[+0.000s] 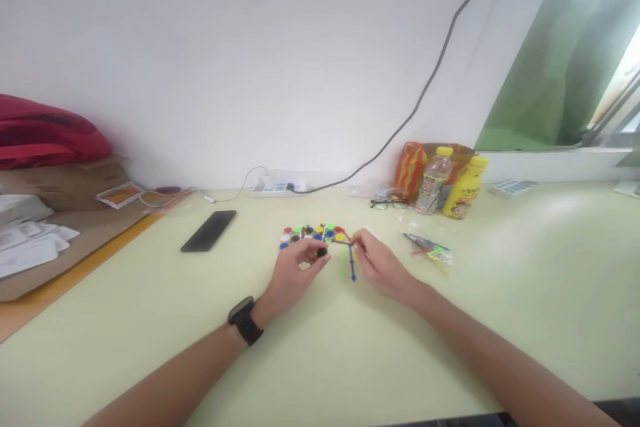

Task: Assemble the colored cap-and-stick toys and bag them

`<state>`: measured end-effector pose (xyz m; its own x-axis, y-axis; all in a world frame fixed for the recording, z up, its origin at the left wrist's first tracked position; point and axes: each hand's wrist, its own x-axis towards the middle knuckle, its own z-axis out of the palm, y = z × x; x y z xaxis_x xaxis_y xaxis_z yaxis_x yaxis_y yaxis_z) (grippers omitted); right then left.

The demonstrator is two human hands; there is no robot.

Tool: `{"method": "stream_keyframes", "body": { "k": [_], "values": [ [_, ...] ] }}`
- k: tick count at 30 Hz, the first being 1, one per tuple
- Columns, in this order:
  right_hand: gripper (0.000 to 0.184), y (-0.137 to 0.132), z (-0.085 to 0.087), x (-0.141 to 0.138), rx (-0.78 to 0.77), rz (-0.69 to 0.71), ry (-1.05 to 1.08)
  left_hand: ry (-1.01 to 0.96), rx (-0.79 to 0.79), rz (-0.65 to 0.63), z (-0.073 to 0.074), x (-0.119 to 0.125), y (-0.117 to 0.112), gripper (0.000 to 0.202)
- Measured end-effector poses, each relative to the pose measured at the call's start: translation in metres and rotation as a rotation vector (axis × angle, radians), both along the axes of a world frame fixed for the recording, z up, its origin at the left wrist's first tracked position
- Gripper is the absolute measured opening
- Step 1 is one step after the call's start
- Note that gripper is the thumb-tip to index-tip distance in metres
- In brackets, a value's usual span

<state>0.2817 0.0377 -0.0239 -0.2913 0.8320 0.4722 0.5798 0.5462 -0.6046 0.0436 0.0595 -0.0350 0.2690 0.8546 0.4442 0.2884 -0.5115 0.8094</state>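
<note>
Black disc (323,252) pinched in left fingers (309,246), dark stick (341,242) in right fingers (360,237) — coloured discs (319,231) behind, phone (209,231) left

The head view looks forward and down over the table (320,360), seemingly near.

A small, round black piece (323,253), pinched, sits near a thin dark stick (341,242), held nearly level beside a slim blue arrow-tipped stick (352,264).

Left hand (294,268) pinching small black piece (323,252) — right hand (380,264) holding dark stick (341,242); phone (209,231) on table (320,360).
</note>
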Motion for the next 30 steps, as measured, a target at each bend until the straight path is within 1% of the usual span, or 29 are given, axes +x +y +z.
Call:
{"method": "stream_keyframes", "body": {
  "k": [4,8,10,12,17,20,22,24,27,30],
  "values": [
    [0.012,-0.002,-0.003,-0.001,-0.011,0.022,-0.125,-0.049,-0.055,0.01,0.001,-0.001,0.002,0.029],
    [0.014,0.0,-0.004,0.003,0.04,-0.053,-0.282,-0.075,-0.092,0.009,-0.001,-0.001,0.004,0.032],
    [0.014,0.002,-0.004,0.005,0.067,-0.106,-0.311,-0.077,-0.096,0.015,-0.001,-0.001,0.004,0.031],
    [0.014,0.003,-0.004,0.007,0.066,-0.147,-0.246,-0.078,-0.103,0.017,-0.001,0.0,0.003,0.031],
    [0.012,0.003,-0.002,0.004,-0.019,-0.174,0.117,-0.109,-0.148,-0.002,-0.001,0.001,0.004,0.033],
    [0.015,-0.001,0.004,-0.001,-0.004,-0.107,0.26,-0.12,-0.173,-0.018,-0.001,0.001,0.004,0.036],
    [0.018,-0.006,0.008,-0.004,0.018,-0.028,0.284,-0.118,-0.179,-0.046,0.001,0.001,0.002,0.038],
    [0.02,-0.01,0.009,-0.008,0.032,0.052,0.261,-0.112,-0.179,-0.091,0.004,0.001,-0.002,0.041],
    [0.024,-0.016,0.005,-0.015,0.024,0.149,0.231,-0.097,-0.161,-0.158,0.01,0.003,-0.008,0.042],
    [0.025,-0.019,-0.004,-0.021,0.019,0.188,0.246,-0.067,-0.117,-0.193,0.013,0.005,-0.011,0.035]
  ]
}}
